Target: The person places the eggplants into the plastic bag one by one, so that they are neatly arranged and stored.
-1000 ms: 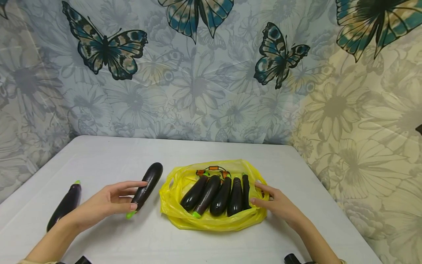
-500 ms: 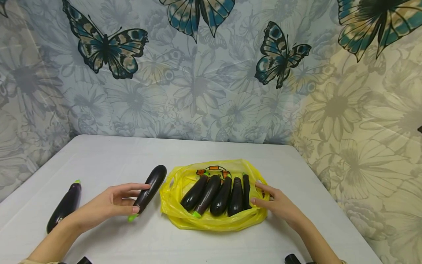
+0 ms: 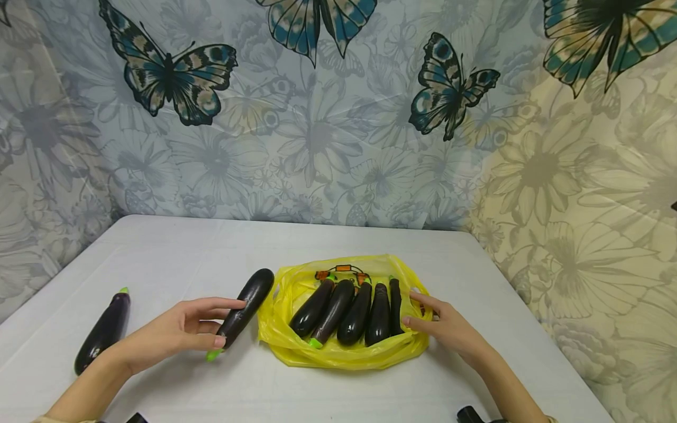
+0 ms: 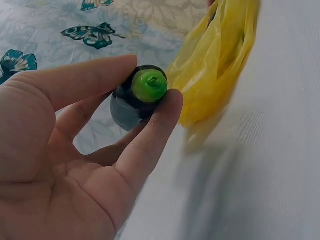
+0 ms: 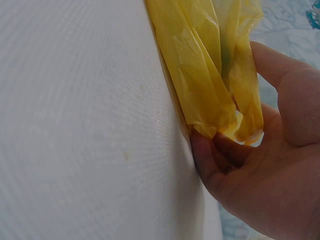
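Observation:
My left hand [image 3: 174, 332] pinches a dark eggplant [image 3: 248, 296] between thumb and fingers, near its green stem end. The eggplant is tilted, its rounded end up beside the left rim of a yellow plastic bag [image 3: 338, 359]. From the left wrist view, the green stem [image 4: 150, 86] points at the camera. Several eggplants [image 3: 354, 317] lie side by side inside the bag. At the bag's right edge, my right hand [image 3: 449, 329] grips the plastic, thumb at the inner side and fingers outside. The right wrist view shows the bag's folds [image 5: 215, 85] between thumb and fingers.
Another eggplant [image 3: 103, 332] lies on the white table [image 3: 211, 247] at the left, partly behind my left forearm. Orange-and-black printing [image 3: 342, 269] shows at the bag's back. A wall covering with butterflies [image 3: 171, 82] stands behind the table.
My left hand has moved slightly to the right with the eggplant, bringing its rounded end up to the bag's left rim. The right hand has stayed on the bag.

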A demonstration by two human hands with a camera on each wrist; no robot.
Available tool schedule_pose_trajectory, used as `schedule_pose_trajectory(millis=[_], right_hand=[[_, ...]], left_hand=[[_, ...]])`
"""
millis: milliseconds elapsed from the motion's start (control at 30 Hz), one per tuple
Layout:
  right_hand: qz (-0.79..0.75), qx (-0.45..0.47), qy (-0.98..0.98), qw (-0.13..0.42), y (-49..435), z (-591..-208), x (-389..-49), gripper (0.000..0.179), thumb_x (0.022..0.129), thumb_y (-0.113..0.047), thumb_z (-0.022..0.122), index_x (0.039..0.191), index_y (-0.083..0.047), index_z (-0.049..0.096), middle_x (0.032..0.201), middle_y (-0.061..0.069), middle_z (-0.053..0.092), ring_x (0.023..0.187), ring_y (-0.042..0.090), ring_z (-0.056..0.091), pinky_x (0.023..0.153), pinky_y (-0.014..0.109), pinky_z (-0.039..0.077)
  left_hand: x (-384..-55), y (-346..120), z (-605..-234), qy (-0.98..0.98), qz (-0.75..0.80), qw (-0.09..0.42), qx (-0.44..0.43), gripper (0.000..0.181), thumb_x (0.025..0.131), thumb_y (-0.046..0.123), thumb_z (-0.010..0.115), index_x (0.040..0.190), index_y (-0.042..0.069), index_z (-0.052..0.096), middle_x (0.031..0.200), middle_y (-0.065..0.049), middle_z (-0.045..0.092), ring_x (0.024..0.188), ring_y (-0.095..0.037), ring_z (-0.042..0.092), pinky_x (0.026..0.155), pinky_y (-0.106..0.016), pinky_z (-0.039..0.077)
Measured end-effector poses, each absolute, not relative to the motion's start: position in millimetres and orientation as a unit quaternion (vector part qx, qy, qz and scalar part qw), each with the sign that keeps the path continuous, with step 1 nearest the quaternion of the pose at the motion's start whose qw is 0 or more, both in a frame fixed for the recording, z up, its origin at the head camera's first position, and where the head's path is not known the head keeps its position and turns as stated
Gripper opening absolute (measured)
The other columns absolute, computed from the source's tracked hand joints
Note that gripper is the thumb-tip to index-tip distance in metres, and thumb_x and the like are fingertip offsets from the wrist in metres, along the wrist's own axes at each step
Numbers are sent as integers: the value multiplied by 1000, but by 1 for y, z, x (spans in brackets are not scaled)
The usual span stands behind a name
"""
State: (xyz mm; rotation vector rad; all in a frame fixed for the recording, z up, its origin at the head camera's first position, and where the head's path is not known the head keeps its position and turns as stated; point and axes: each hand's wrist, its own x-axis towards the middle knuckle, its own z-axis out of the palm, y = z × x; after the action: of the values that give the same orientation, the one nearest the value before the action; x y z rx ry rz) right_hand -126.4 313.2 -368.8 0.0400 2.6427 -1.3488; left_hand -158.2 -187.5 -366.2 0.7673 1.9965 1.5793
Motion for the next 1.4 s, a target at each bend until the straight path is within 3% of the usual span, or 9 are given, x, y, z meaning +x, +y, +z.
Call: schedule_pose_trajectory(millis=[433, 967, 1400], right_hand=[[-454, 13, 887, 88, 313, -368, -127, 81, 87, -43, 75, 151, -9, 40, 155, 16, 31, 144, 45, 11, 110, 64, 14], [-449, 14, 889, 88, 313, -368, -129, 81, 86, -44, 74, 151, -9, 40, 155, 15, 33, 144, 45, 12, 109, 64, 15], [-453, 12, 887, 87, 313, -368, -129, 81, 86, -42, 75, 151, -8, 40, 155, 14, 32, 144, 44, 11, 110, 63, 14]], left_hand=[[-149, -165, -353, 709, 589, 268, 281, 56, 93, 8, 68, 145, 20, 51, 142, -15, 48, 117, -36, 57, 90, -36, 48], [-155, -111, -340, 697, 590, 285, 292, 56, 90, 15, 74, 141, 23, 55, 138, -13, 51, 115, -29, 60, 91, -42, 45], [-156, -70, -343, 673, 612, 296, 291, 59, 86, 14, 78, 140, 24, 58, 135, -15, 52, 111, -29, 63, 87, -39, 52]])
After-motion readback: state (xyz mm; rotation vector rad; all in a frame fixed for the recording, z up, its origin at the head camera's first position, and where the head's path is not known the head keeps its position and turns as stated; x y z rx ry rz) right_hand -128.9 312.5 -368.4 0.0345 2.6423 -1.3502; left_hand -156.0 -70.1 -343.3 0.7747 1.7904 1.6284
